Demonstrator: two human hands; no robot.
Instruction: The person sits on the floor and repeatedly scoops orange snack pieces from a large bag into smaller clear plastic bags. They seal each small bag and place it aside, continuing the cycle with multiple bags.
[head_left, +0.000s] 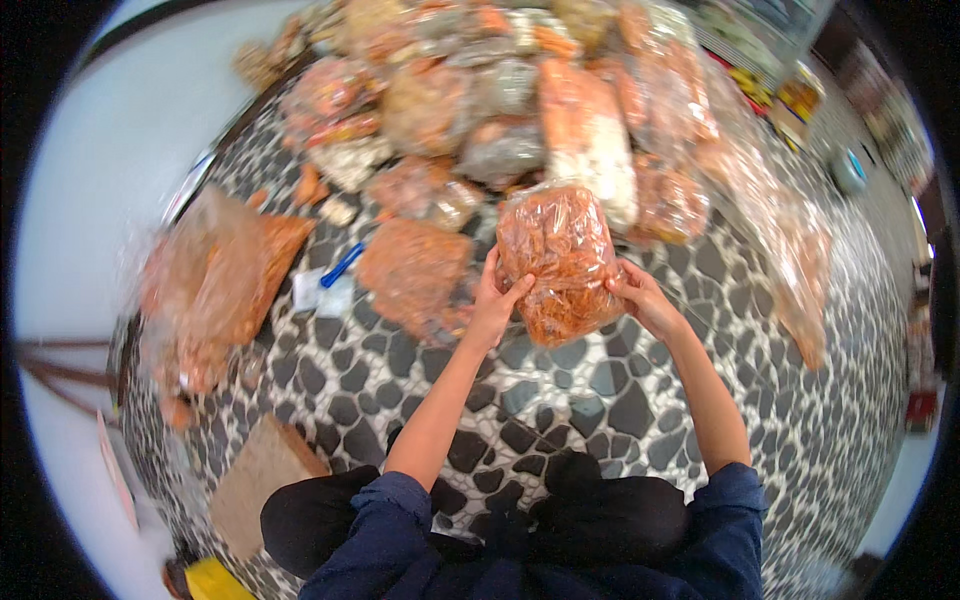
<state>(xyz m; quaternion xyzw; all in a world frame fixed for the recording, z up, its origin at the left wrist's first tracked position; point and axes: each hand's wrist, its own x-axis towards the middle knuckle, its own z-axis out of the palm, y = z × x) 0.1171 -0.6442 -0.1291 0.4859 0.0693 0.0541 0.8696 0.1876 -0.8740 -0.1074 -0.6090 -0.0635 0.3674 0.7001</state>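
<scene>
Both hands hold a clear plastic bag packed with orange-brown pieces (559, 262) above the pebble-patterned floor (585, 405). My left hand (501, 296) grips its left side, thumb on the front. On the opposite side, my right hand (643, 296) pinches the plastic edge. Just left of my left hand lies another flat orange bagged bundle (416, 277). A blue pen or cutter (342, 265) rests on small white paper pieces (322, 292) farther left. Beyond the held bag stands a long orange and white wrapped bundle (589, 135). What the bags contain cannot be told exactly.
A heap of plastic-wrapped bundles (480, 82) spreads across the far side. Crumpled clear plastic (780, 247) lies at the right. A large open plastic bag (217, 262) stands at the left, with a brown block or box (262, 480) near my knee. A white wall (90, 217) borders the left.
</scene>
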